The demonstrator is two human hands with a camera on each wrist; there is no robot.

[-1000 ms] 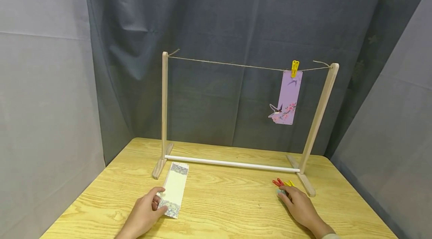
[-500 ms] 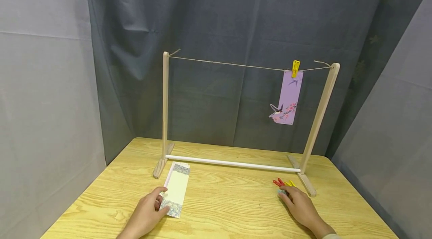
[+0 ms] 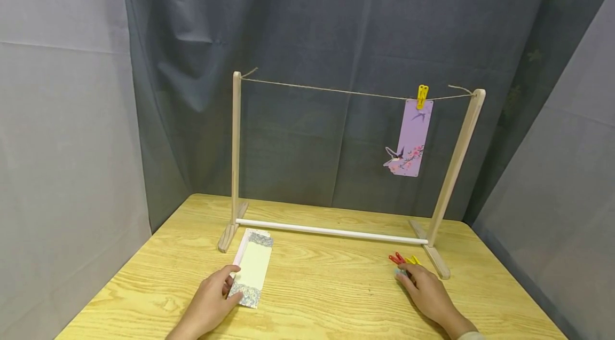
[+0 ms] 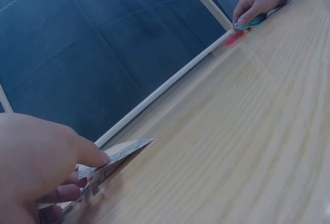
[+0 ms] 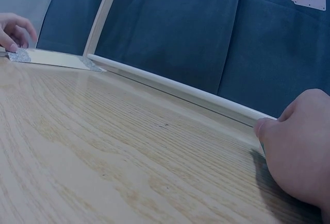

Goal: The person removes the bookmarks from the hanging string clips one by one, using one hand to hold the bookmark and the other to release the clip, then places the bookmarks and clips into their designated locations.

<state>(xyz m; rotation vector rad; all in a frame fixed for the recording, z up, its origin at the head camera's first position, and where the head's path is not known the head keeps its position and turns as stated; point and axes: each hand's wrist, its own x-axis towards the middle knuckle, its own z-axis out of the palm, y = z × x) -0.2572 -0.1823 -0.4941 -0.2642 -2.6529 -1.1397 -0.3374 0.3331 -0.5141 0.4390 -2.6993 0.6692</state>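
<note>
At the table's left my left hand (image 3: 209, 297) pinches the near left edge of a cream bookmark (image 3: 254, 268) with patterned blue-grey bands, thumb on top. In the left wrist view that bookmark (image 4: 124, 152) is tilted, its near edge off the wood. Under it a pinkish card (image 3: 240, 254) shows along the left side. My right hand (image 3: 427, 292) is low at the right, beside red (image 3: 396, 259) and yellow (image 3: 413, 260) clothespins. Between its thumb and fingers it holds a teal clothespin (image 4: 248, 24), mostly hidden in the head view.
A wooden stand with a left post (image 3: 236, 142), a right post (image 3: 456, 169) and a white bar (image 3: 331, 231) stands behind. A string (image 3: 326, 89) spans its top. A purple bookmark (image 3: 412, 134) hangs from it by a yellow clothespin (image 3: 422, 97). Dark curtain (image 3: 298, 20) backs the table.
The cream bookmark has slid slightly right under my left hand, so more of the pinkish card beneath shows. My right hand has stayed in place.
</note>
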